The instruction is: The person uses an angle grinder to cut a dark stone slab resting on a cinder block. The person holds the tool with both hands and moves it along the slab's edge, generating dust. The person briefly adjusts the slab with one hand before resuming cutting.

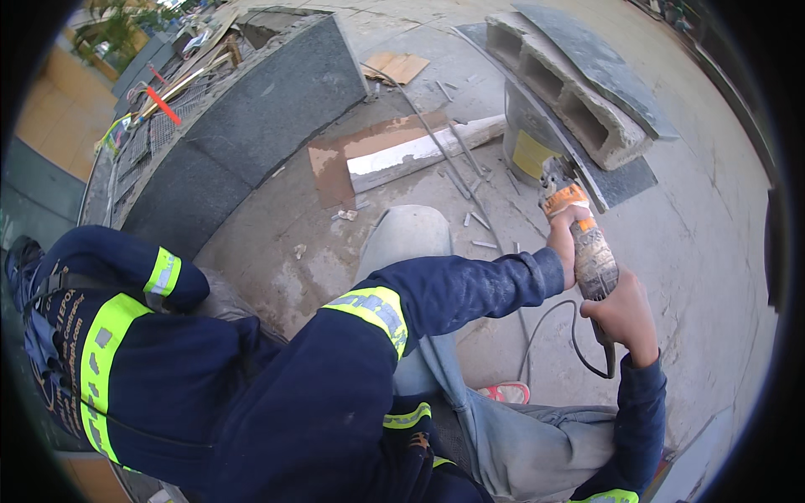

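Observation:
My left hand (562, 239) grips the front of an angle grinder (594, 261), just behind its orange guard (564, 198). Further back, my right hand (625, 317) is closed round the rear of the grinder's body. The tool's head meets the edge of a thin dark stone slab (625, 180) lying on the concrete floor. A black power cord (577, 339) loops down from the tool. My grey-trousered knee (411, 239) is raised to the left of the grinder, and a pink sandal (504, 391) shows below it.
A hollow concrete block (563, 88) with a dark slab (597, 52) on top lies beyond the grinder, beside a grey-and-yellow bucket (528, 142). A large curved granite piece (251, 109), cardboard (369, 142), a white board (423, 151) and thin metal rods (461, 147) lie to the left. Another blue hi-vis sleeve (126, 267) is at far left.

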### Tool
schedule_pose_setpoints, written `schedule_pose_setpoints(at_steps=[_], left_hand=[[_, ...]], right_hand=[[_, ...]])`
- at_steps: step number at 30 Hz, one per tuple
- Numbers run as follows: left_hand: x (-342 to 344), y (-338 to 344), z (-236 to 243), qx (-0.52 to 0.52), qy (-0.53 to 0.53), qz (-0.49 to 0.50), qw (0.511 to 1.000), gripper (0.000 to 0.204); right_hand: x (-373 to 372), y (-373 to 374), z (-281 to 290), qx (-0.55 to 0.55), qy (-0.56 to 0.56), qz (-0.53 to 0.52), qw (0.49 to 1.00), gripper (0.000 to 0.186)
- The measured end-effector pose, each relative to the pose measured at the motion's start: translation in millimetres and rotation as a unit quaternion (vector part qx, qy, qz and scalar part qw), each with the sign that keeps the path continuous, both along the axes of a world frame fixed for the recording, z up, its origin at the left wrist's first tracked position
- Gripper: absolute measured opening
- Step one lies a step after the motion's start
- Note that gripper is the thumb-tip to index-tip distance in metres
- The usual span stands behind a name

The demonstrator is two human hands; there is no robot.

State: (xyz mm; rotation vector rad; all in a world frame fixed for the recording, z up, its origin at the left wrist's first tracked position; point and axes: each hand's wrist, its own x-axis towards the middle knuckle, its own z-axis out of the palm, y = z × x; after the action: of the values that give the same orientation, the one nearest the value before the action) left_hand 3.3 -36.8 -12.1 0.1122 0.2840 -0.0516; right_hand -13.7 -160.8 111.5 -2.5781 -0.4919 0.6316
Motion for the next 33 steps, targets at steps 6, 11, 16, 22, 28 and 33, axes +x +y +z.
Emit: schedule_pose_setpoints(at_steps=[6, 11, 16, 22, 28, 33], left_hand=[[-6, 6, 14, 0.013, 0.044, 0.050, 0.998, 0.033], [1, 8, 1, 0.006, 0.027, 0.027, 0.999, 0.043], [8, 22, -3, 0.037, 0.023, 0.033, 0.998, 0.049], [14, 26, 0, 0.071, 0.029, 0.027, 0.997, 0.058], [18, 39, -2, 0.087, 0.045, 0.029, 0.995, 0.059], [32, 51, -15, 0.095, 0.032, 0.042, 0.994, 0.058]], right_hand=[[-1, 6, -27, 0.037, -0.082, 0.011, 0.996, 0.037], [-1, 12, -15, 0.001, -0.026, 0.010, 1.000, 0.045], [10, 19, -8, -0.042, -0.033, 0.030, 0.998, 0.049], [23, 16, -21, -0.058, -0.041, 0.042, 0.997, 0.058], [29, 26, -24, -0.059, -0.053, 0.059, 0.995, 0.059], [39, 34, -28, -0.060, -0.007, 0.061, 0.996, 0.060]])
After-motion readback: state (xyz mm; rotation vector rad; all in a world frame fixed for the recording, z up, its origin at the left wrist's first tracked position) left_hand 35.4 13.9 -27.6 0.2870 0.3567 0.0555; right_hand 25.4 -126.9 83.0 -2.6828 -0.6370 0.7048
